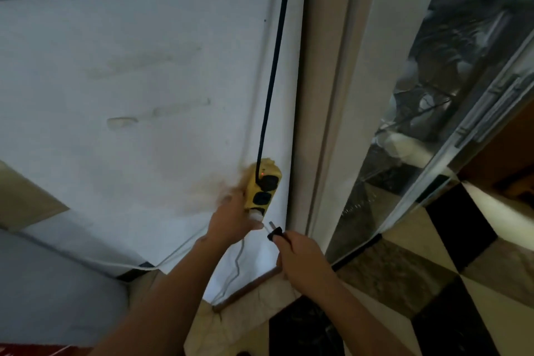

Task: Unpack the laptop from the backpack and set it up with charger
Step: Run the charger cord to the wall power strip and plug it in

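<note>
Plug (275,233) of the charger, black with its metal prongs showing, is pinched in the fingers of the right hand (300,259), the prongs aimed up toward the power strip (261,186) and not yet touching it. That yellow power strip hangs against the white wall (130,66) just above and to the left of the right hand, with dark sockets down its face and a small red light lit near the top. The left hand (231,218) is closed around the strip's lower left edge, steadying it, thumb near a white plug (256,214) seated in the bottom socket. A black cord (274,66) runs straight up the wall from a black plug in the top socket. A thin white cable (237,263) drops from the white plug between the 2 forearms toward the floor. To the right of the right hand stands a pale door frame (326,124), then a glass panel (433,95), with black and cream floor tiles (462,283) below.
</note>
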